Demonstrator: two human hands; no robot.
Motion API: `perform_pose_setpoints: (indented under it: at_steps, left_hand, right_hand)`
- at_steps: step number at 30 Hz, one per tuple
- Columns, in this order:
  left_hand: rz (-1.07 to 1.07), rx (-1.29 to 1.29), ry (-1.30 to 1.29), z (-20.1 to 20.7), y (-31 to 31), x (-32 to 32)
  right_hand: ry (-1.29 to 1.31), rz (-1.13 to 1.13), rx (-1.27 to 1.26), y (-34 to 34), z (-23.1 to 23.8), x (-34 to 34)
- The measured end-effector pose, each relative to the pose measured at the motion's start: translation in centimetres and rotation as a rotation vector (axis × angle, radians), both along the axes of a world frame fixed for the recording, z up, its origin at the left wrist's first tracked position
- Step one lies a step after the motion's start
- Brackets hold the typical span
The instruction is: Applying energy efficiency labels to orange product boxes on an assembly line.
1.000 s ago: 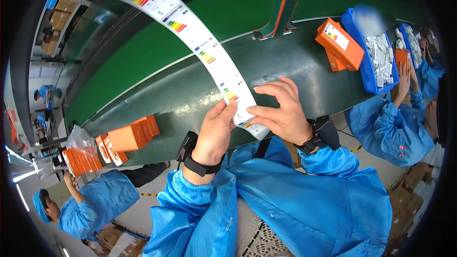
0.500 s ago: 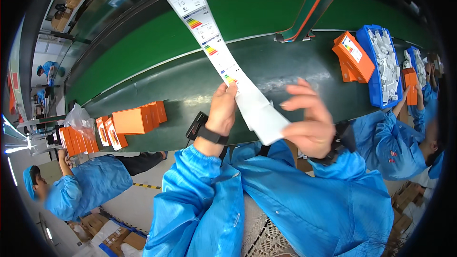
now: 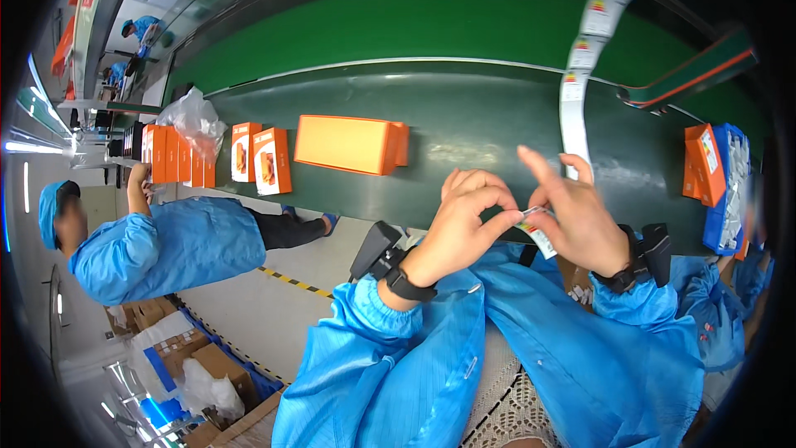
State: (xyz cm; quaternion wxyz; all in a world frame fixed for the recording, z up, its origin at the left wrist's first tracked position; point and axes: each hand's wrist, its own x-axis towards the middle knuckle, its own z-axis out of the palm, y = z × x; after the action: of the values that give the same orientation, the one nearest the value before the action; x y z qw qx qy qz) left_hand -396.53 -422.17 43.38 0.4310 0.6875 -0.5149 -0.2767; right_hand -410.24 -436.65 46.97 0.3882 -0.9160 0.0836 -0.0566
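A long white strip of energy labels point(image 3: 578, 62), marked with coloured bars, comes down from the upper right and passes behind my right hand point(image 3: 580, 217). Thumb and fingers of my left hand point(image 3: 474, 220) pinch a thin white edge in front of my body. My right hand meets it there, its thumb and a finger closed on the same piece while the index finger points up. Just below the pinch hangs a label end point(image 3: 539, 241) with coloured bars. My fingers partly hide how this piece joins the strip.
An orange box point(image 3: 344, 143) lies on the dark green table left of my hands. Further left stand several orange boxes point(image 3: 272, 161) and a clear plastic bag point(image 3: 195, 123). Orange boxes point(image 3: 703, 166) and a blue bin point(image 3: 730, 191) are at the right. A co-worker in blue point(image 3: 178, 241) stands at left.
My view has swung left, so the strip now appears further right. My left hand has left the upper strip and come together with my right hand at the label's end.
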Motion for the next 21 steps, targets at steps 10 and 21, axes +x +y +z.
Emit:
perform_pose_setpoints:
  at_steps: [10, 21]
  left_hand:
    - [-0.013, 0.125, -0.147, 1.9, 13.2, 14.8]
    - [0.353, 0.061, 0.58, -0.1, 18.8, 23.6]
  right_hand:
    - [-0.012, 0.041, 0.046, 13.7, -0.3, 15.8]
    - [-0.033, -0.445, 0.938, 17.1, -1.5, 21.1]
